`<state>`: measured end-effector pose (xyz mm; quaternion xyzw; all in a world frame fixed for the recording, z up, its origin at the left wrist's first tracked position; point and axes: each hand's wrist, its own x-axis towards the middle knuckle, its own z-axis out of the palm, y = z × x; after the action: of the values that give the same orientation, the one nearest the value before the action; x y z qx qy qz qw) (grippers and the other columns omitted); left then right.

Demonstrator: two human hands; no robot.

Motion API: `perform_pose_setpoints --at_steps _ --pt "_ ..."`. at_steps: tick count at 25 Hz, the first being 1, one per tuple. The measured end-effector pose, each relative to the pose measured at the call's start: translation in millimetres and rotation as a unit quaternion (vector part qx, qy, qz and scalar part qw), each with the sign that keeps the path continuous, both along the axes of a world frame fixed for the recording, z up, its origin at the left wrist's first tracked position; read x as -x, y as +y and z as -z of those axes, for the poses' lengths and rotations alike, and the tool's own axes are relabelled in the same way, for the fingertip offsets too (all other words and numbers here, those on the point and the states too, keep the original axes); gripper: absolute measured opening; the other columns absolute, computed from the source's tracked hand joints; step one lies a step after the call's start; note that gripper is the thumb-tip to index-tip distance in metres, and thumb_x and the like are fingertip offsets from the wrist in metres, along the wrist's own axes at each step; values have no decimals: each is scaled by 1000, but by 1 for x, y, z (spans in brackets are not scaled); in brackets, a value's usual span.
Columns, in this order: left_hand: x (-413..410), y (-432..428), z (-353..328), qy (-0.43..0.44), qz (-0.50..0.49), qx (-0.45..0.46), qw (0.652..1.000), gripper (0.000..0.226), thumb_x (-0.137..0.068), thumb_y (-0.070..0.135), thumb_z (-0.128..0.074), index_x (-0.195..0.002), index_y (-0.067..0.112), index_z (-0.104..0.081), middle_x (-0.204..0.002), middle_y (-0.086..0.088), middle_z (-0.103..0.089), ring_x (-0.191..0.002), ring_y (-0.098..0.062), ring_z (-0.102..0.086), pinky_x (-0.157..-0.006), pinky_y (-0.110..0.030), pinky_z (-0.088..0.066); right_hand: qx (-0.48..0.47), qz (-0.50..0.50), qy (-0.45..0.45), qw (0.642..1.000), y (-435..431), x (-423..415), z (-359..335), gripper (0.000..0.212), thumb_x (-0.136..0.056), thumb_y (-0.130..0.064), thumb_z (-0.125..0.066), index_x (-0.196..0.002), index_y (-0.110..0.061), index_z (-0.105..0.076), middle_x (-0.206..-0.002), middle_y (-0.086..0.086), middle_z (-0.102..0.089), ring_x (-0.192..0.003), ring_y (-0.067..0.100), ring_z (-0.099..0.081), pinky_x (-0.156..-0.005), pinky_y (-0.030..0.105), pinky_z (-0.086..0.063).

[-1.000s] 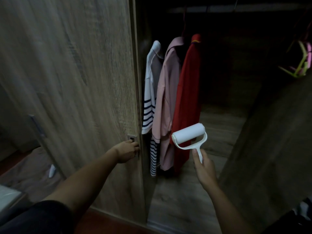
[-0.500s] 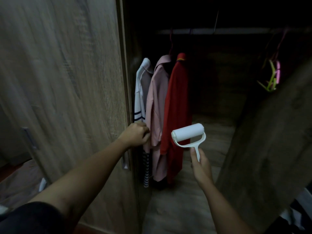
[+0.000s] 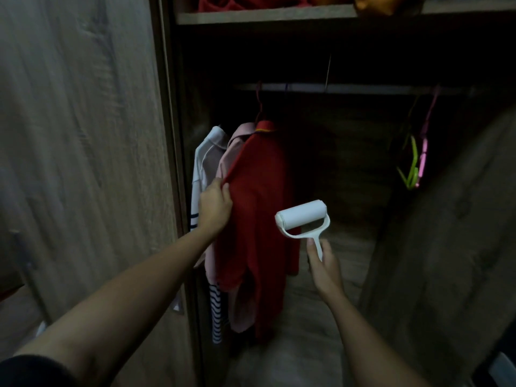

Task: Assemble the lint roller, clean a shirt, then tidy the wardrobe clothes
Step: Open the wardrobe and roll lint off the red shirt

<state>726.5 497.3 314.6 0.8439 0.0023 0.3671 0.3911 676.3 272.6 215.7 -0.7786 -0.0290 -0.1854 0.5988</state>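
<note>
Three garments hang at the left end of the wardrobe rail (image 3: 349,88): a white shirt with dark stripes (image 3: 201,169), a pink shirt (image 3: 240,308) and a red shirt (image 3: 259,219). My left hand (image 3: 214,206) grips the left edge of the red shirt and holds it turned outward. My right hand (image 3: 325,270) holds the handle of a white lint roller (image 3: 303,216), its roll raised just right of the red shirt, not touching it.
The wooden wardrobe door (image 3: 83,163) stands open at left, another door panel (image 3: 452,247) at right. Green and pink bare hangers (image 3: 416,163) hang at the rail's right end. A shelf (image 3: 265,13) above carries folded red cloth. The wardrobe floor (image 3: 343,275) is bare wood.
My left hand left the door handle, reached into the wardrobe and took hold of the red shirt's edge. The view tilted up; the roller stayed raised in my right hand.
</note>
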Motion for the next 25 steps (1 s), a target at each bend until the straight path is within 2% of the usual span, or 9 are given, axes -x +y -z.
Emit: perform_pose_setpoints --at_steps 4,7,9,11,13,17,22,25 --pt "7 26 -13 -17 -40 -18 999 22 -99 23 -38 -94 7 -52 -81 -7 -56 -74 -22 -54 -66 -32 -37 10 -48 -17 999 6 -29 -18 20 -95 -40 -45 -87 -23 -53 -66 -3 -49 -61 14 -48 -58 33 -38" --pt "12 46 -24 -43 -60 -44 996 27 -98 25 -43 -98 2 -58 -75 -5 -55 -69 -18 -52 -63 -25 -31 45 -58 -48 996 21 -49 -36 27 -97 -37 -41 -74 -24 -48 -62 -3 -48 -56 14 -47 -53 29 -37" --pt "15 57 -27 -58 -70 -76 993 27 -98 26 -45 -94 3 -59 -70 -3 -54 -65 -18 -52 -61 -24 -30 57 -53 -72 994 35 -65 -50 29 -97 -36 -40 -71 -26 -46 -61 -5 -48 -53 12 -47 -51 25 -36" --pt "19 63 -29 -65 -72 -97 990 26 -97 26 -46 -90 5 -58 -67 -4 -55 -61 -20 -53 -59 -27 -32 70 -55 -79 993 51 -79 -59 28 -98 -38 -39 -77 -21 -49 -62 -5 -49 -53 10 -47 -49 23 -35" --pt "23 64 -30 -83 -73 -105 988 26 -97 25 -47 -86 4 -58 -63 -6 -56 -56 -21 -52 -55 -29 -33 104 -64 -74 990 68 -89 -58 29 -97 -40 -37 -86 -16 -49 -66 -2 -53 -56 13 -50 -50 25 -35" --pt "28 64 -27 -104 -53 -128 985 26 -96 23 -49 -82 4 -59 -58 -6 -56 -48 -13 -51 -46 -22 -35 170 -81 -14 982 91 -94 -12 32 -97 -43 -35 -99 -13 -48 -83 9 -63 -75 27 -60 -62 31 -38" --pt "28 67 -24 -103 -23 -122 987 35 -93 32 -44 -81 3 -59 -58 -9 -57 -49 -17 -52 -47 -27 -37 208 -144 108 961 81 -58 92 26 -96 -46 -35 -86 -24 -45 -82 2 -61 -81 26 -63 -72 37 -46" --pt "28 68 -25 -106 -17 -117 987 34 -93 30 -45 -80 2 -60 -58 -11 -57 -49 -18 -52 -48 -27 -37 212 -141 135 958 77 -56 98 26 -97 -43 -36 -89 -23 -50 -85 5 -65 -82 26 -64 -69 34 -46"
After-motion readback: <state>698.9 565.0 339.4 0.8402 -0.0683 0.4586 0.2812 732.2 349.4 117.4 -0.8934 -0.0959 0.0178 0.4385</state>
